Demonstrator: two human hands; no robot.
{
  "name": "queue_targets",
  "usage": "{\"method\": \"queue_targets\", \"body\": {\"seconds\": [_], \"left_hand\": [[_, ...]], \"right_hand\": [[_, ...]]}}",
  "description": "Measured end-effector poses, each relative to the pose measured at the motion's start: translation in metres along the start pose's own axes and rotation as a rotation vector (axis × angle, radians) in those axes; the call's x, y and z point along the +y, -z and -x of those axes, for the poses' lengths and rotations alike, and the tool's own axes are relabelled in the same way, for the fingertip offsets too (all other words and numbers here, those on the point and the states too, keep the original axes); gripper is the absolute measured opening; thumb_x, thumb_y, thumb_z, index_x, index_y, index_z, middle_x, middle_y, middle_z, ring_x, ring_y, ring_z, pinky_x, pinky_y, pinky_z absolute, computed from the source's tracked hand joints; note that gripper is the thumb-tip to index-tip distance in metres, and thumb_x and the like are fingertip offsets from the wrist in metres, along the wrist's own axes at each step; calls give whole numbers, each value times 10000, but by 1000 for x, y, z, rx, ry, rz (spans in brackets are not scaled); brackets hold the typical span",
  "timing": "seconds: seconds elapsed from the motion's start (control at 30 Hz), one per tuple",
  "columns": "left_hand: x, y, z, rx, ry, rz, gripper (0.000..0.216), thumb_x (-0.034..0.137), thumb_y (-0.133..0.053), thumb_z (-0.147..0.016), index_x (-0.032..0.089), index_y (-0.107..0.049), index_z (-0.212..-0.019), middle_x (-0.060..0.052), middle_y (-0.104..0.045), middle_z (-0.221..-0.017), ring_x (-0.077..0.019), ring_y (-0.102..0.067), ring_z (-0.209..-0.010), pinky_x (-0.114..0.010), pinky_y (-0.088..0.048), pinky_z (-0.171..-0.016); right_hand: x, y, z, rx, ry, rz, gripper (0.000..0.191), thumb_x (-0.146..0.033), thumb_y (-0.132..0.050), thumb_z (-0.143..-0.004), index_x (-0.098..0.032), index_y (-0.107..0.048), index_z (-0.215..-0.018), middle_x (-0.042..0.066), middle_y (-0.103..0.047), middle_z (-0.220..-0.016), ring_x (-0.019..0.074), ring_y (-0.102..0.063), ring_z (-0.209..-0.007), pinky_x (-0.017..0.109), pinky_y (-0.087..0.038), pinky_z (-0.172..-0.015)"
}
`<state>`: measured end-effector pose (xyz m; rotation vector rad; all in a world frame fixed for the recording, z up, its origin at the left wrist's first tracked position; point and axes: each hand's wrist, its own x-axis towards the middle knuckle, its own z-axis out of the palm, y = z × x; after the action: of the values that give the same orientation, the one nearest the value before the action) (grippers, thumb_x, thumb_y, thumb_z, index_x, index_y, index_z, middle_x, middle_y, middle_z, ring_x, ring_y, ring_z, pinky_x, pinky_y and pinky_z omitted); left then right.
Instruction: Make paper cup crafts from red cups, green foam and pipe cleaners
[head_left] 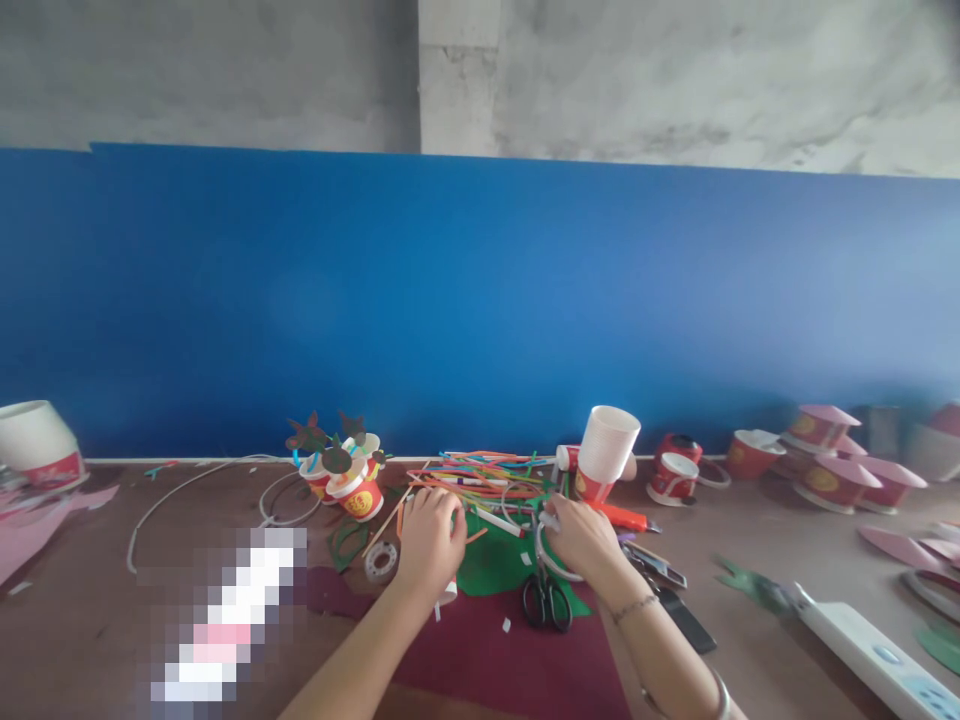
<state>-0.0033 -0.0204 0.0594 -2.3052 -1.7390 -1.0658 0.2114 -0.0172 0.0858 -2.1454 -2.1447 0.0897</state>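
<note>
My left hand [431,540] is closed, its fingers curled down over the table; whatever is in them is hidden. A paper cup [450,592], white and red, shows partly below that hand, and an orange strip [476,536] sticks out beside it. My right hand [581,540] is also closed, with a small white piece [550,521] at its fingertips that I cannot identify. A loop of white cord [551,565] curves below the right hand. Black-handled scissors [547,603] lie between my forearms on dark red paper [510,655], near green paper [487,570].
Colourful thin sticks [480,470] are heaped behind my hands. Decorated paper cups [356,495] stand left of them, near a tape roll [381,562]. To the right are stacked cups [606,450], an orange cutter [624,517], a phone-like black object [686,620] and a power strip [862,645].
</note>
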Motion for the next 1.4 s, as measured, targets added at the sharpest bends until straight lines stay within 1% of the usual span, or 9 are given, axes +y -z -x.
{"method": "queue_targets", "body": {"seconds": [0.13, 0.23, 0.43, 0.6, 0.73, 0.9, 1.0, 1.17, 1.4], "left_hand": [[-8, -7, 1, -95, 49, 13, 152, 123, -452, -825, 204, -544, -734, -9, -617, -766, -168, -579, -731, -269, -360, -682], [-7, -7, 2, -134, 81, 86, 146, 150, -429, -855, 211, -538, -778, -2, -618, -812, -143, -592, -701, -231, -351, -608], [6, 0, 4, -147, -104, 204, 137, 211, -424, -888, 217, -544, -823, 4, -608, -808, -133, -585, -681, -224, -360, -590], [12, 4, 6, -105, -222, 237, 140, 195, -434, -879, 207, -565, -828, -7, -606, -786, -125, -568, -633, -223, -362, -561], [14, 7, 9, 13, -292, 188, 153, 187, -435, -865, 196, -562, -781, -4, -569, -685, -128, -542, -576, -236, -345, -532], [25, 12, 17, 86, -622, 227, 156, 149, -452, -808, 193, -497, -666, -5, -521, -581, -136, -489, -542, -258, -335, -523], [34, 11, 23, 89, -738, 295, 135, 128, -467, -781, 194, -477, -663, -6, -536, -578, -131, -476, -535, -256, -342, -530], [39, 6, 28, 43, -790, 326, 109, 119, -502, -725, 196, -457, -664, -1, -537, -577, -125, -473, -528, -252, -352, -546], [38, 5, 29, -18, -763, 335, 137, 114, -496, -714, 205, -431, -634, 6, -536, -556, -121, -462, -501, -256, -351, -543]], "right_hand": [[0, -8, 0, -16, -30, 18, 211, -148, -485, -764, -128, -650, -895, 164, -712, -845, 299, -661, -831, 329, -397, -670], [-7, -8, 0, 49, -18, -28, 202, -180, -469, -800, -139, -644, -890, 150, -698, -915, 283, -637, -899, 331, -411, -723], [-34, -6, 7, 244, 358, -659, 186, -144, -513, -739, -191, -635, -870, 46, -670, -893, 190, -603, -868, 279, -446, -784], [-46, -4, 17, 247, 468, -691, 220, -93, -497, -703, -196, -647, -827, 38, -665, -808, 193, -593, -802, 299, -440, -751], [-42, -4, 15, 256, 380, -731, 177, -122, -507, -703, -194, -655, -768, 33, -665, -757, 191, -590, -749, 293, -432, -711], [-31, -9, 3, 269, 108, -1053, 138, -247, -557, -692, -174, -663, -743, 26, -667, -697, 177, -578, -643, 265, -428, -597], [-28, -7, -1, 299, 35, -1247, 175, -308, -590, -690, -156, -663, -736, 26, -654, -657, 167, -563, -622, 256, -416, -574], [-32, 2, 2, 220, -16, -1403, 191, -336, -639, -646, -151, -649, -692, 20, -632, -607, 155, -552, -603, 250, -403, -570], [-30, -4, 1, 141, 70, -1332, 193, -311, -623, -667, -138, -649, -748, 10, -622, -618, 137, -538, -578, 240, -384, -535]]}}
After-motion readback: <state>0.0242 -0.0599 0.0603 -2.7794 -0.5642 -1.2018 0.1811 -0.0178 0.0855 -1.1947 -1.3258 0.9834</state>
